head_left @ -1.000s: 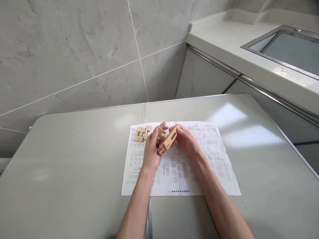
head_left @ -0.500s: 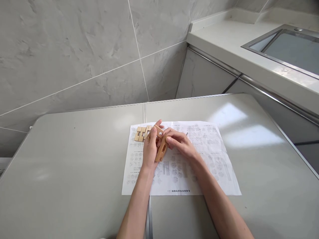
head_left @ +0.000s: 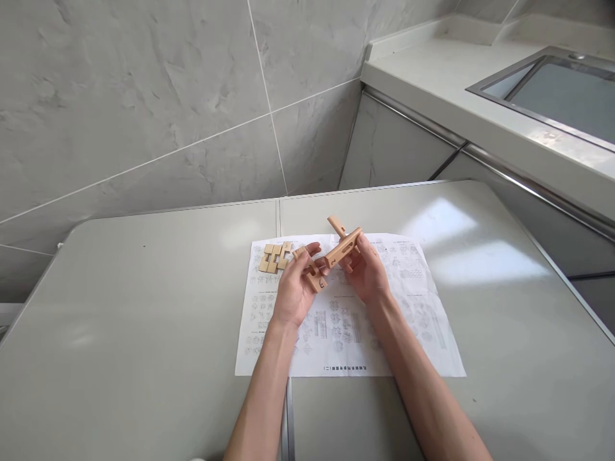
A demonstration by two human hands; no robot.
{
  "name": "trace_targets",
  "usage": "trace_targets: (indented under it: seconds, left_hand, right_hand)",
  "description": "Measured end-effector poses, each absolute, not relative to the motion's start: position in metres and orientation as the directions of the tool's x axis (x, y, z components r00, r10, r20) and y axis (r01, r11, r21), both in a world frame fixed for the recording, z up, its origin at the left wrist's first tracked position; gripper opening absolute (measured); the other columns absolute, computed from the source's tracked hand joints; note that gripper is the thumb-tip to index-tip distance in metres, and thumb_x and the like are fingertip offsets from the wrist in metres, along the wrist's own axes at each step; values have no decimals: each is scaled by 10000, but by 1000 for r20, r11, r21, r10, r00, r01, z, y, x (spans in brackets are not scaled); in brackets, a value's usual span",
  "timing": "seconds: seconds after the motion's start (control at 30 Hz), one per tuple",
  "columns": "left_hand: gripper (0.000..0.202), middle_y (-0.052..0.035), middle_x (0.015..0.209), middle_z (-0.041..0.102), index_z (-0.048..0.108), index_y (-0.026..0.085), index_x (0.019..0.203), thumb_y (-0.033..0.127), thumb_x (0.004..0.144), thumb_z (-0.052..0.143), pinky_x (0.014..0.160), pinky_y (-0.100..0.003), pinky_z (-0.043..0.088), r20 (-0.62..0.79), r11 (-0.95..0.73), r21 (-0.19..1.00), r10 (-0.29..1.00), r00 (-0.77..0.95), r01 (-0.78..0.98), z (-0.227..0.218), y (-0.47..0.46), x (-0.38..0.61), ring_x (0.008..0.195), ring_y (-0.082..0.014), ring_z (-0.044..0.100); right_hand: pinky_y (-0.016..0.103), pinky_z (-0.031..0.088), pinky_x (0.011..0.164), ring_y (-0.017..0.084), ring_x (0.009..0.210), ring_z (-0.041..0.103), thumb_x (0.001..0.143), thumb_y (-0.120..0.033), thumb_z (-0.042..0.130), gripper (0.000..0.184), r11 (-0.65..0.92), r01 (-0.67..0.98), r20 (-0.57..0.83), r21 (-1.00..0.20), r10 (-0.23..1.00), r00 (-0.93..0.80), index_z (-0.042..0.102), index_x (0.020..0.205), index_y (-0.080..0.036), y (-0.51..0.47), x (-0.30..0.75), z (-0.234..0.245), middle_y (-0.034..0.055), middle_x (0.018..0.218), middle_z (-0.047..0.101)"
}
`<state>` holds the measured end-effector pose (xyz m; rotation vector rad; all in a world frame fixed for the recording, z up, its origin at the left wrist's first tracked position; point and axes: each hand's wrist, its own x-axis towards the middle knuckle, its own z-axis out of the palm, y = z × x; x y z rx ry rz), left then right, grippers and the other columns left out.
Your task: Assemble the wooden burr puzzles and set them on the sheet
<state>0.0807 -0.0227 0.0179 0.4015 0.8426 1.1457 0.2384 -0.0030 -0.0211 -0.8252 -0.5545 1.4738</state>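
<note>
My left hand is closed on a notched wooden puzzle piece held just above the printed instruction sheet. My right hand grips two crossed wooden puzzle pieces, lifted a little higher, with one end touching the piece in my left hand. Both hands hover over the middle of the sheet. Several more wooden pieces lie flat together on the sheet's far left corner, just left of my left hand.
The sheet lies on a grey folding table with a seam down its middle. A tiled wall stands behind. A white counter with a steel sink runs along the right, beyond the table's edge.
The wooden pieces were held together between both hands. Now my right hand has lifted and turned its pieces up and to the right, while my left hand keeps one piece lower.
</note>
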Motion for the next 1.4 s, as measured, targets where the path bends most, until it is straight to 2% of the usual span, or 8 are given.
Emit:
trace_targets:
  seconds: [0.17,0.27,0.37,0.53,0.67,0.77,0.97,1.4]
  left_hand:
    - [542,8,817,610,675,272,1401,640,1002,671,462,-214,394,-307,431,767,897,318,-475,23,-27,86,534,-89,491]
    - [459,46,688,482,721,207,1093,644,1042,589,432,-194,254,-335,461,784,878,341,-416,24,-27,87,472,-56,269]
    - [422,25,750,505,635,176,878,572,1022,650,463,-188,317,-336,479,774,865,373,-413,23,-27,87,523,-55,318]
    - [417,57,747,465,638,231,1128,629,1006,663,394,-186,243,-306,452,839,852,425,-303,23,-29,88,477,-59,317]
    - [401,78,669,373,593,223,1014,619,1068,557,449,-187,205,-278,423,868,848,451,-260,26,-31,90,477,-53,284]
    - [395,66,717,422,512,215,914,571,1075,570,477,-188,232,-268,444,845,834,483,-298,27,-31,90,494,-42,318]
    - [391,50,782,506,602,232,1081,621,1045,600,397,-204,169,-266,408,866,866,423,-289,25,-30,90,434,-30,284]
    - [328,46,803,518,546,196,953,496,1063,623,443,-183,197,-251,407,816,890,381,-411,24,-29,86,464,-12,277]
  right_hand:
    - [215,456,449,84,527,442,821,-598,913,435,-57,-715,-203,-697,972,121,666,816,-240,-1,239,-19,-53,714,533]
    - [196,468,456,74,541,485,801,-567,938,427,-6,-748,-208,-664,962,177,656,839,-249,1,240,-19,-63,734,549]
    - [178,504,482,76,603,574,781,-557,952,414,15,-751,-215,-660,954,209,687,886,-255,2,240,-20,-59,774,602]
    - [165,624,663,97,790,708,792,-534,949,372,35,-722,-192,-691,954,230,751,962,-269,2,239,-22,-40,876,718]
    - [204,660,768,115,827,748,777,-489,968,336,24,-703,-188,-711,956,223,781,941,-263,1,237,-22,-21,939,768]
    - [244,663,811,142,857,754,784,-490,966,317,3,-669,-168,-744,967,191,801,913,-253,-2,235,-21,-5,922,775]
    - [246,607,725,123,738,658,881,-486,878,237,-4,-555,-73,-832,992,102,823,902,-257,-5,231,-19,-8,882,744]
    - [439,624,981,219,920,718,892,-507,867,236,46,-428,16,-903,997,73,843,975,-287,-6,232,-22,37,1054,762]
